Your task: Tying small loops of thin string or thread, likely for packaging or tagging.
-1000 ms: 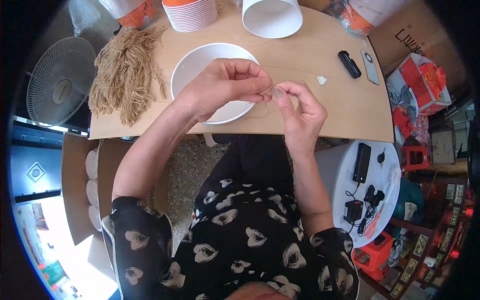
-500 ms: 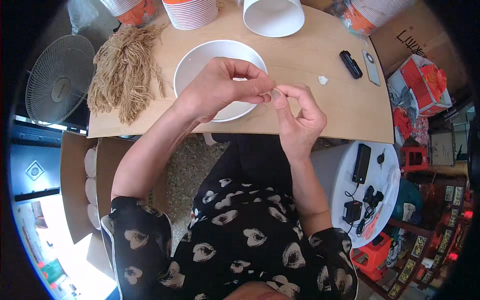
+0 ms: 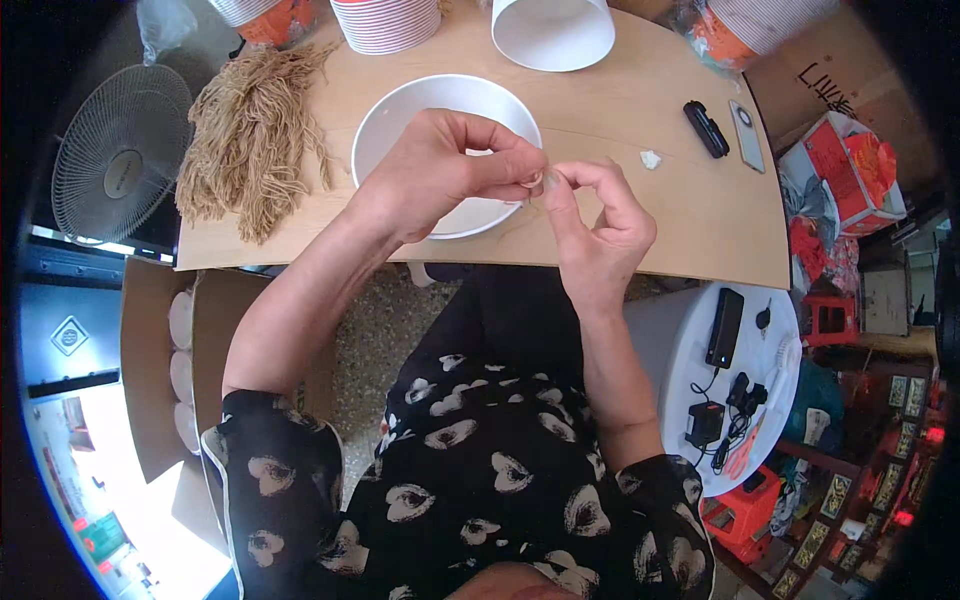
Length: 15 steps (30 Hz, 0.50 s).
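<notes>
Over the white bowl (image 3: pixel 370 130) on the table, my left hand (image 3: pixel 450 165) pinches a small tan loop (image 3: pixel 537 182) between thumb and fingers. My right hand (image 3: pixel 605 225) is closed too, its thumb and forefinger tips meeting the loop from the right. What the loop is made of is too small to tell, and the fingertips cover most of it. The left hand and wrist hide part of the bowl. To the left of the bowl lies a heaped bundle of tan strands (image 3: pixel 255 140).
Stacked paper tubs (image 3: pixel 385 25) and a white tub on its side (image 3: pixel 552 35) stand at the back. A white scrap (image 3: pixel 650 160), a black case (image 3: pixel 706 130) and a phone (image 3: pixel 746 135) lie right. A fan (image 3: pixel 122 160) stands left; a round stool (image 3: pixel 680 345) holds chargers and scissors.
The small tan loop now shows between the fingertips. My hands have barely shifted, and the whole view has moved slightly.
</notes>
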Available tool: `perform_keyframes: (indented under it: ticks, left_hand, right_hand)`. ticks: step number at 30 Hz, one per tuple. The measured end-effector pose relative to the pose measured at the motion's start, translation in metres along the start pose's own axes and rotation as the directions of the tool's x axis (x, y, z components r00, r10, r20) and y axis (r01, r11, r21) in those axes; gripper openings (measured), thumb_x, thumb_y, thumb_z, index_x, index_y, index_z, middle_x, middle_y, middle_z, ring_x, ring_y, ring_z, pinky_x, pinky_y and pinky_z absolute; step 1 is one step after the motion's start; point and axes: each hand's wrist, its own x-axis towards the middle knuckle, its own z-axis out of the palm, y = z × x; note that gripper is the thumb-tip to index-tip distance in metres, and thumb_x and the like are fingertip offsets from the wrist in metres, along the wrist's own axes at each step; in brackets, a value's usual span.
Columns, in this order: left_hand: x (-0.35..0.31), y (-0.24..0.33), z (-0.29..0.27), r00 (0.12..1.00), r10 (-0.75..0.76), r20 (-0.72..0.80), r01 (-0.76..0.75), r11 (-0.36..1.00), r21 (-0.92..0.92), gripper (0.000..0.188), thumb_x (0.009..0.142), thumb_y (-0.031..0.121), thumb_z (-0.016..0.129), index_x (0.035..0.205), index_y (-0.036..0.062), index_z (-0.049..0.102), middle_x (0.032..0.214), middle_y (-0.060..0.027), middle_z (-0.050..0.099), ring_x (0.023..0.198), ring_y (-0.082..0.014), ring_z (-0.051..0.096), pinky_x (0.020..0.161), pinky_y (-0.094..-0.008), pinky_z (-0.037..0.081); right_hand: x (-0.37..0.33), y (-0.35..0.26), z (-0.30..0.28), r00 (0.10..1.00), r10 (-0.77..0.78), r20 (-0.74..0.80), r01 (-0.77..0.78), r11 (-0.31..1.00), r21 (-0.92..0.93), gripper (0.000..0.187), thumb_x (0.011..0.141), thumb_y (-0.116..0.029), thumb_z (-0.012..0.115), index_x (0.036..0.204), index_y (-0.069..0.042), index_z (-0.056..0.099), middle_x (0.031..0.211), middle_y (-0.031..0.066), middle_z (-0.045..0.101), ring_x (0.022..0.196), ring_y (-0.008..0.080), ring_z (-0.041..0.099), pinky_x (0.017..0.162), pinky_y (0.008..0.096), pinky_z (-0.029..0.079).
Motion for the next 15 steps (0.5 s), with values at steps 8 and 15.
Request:
perform_keyframes:
  ticks: [8,15]
  left_hand:
    - [0.0018,-0.0048,-0.0026,1.0,-0.017,0.027,0.016,1.0,0.017,0.026,0.093,0.019,0.068,0.103,-0.0053,0.069,0.094,-0.0111,0.071,0.085,-0.0153,0.07,0.082,-0.0257,0.059]
    - [-0.0006,-0.0025,-0.0059,0.997,-0.03,0.073,0.034,0.998,-0.058,0.023,0.093,0.015,0.069,0.101,-0.0061,0.069,0.094,-0.012,0.071,0.086,-0.0152,0.07,0.081,-0.0251,0.058]
  right_hand:
    - [-0.0023,0.0047,0.0023,0.98,0.197,0.013,-0.196,0.967,0.163,0.004,0.083,0.002,0.068,0.085,0.001,0.065,0.081,0.0007,0.065,0.08,0.0079,0.058,0.077,0.0245,0.047]
    - [-0.003,0.006,0.0021,0.974,0.227,0.018,-0.226,0.954,0.199,0.003,0.085,0.001,0.068,0.087,0.002,0.067,0.081,-0.0002,0.066,0.08,0.0071,0.058,0.077,0.0236,0.048]
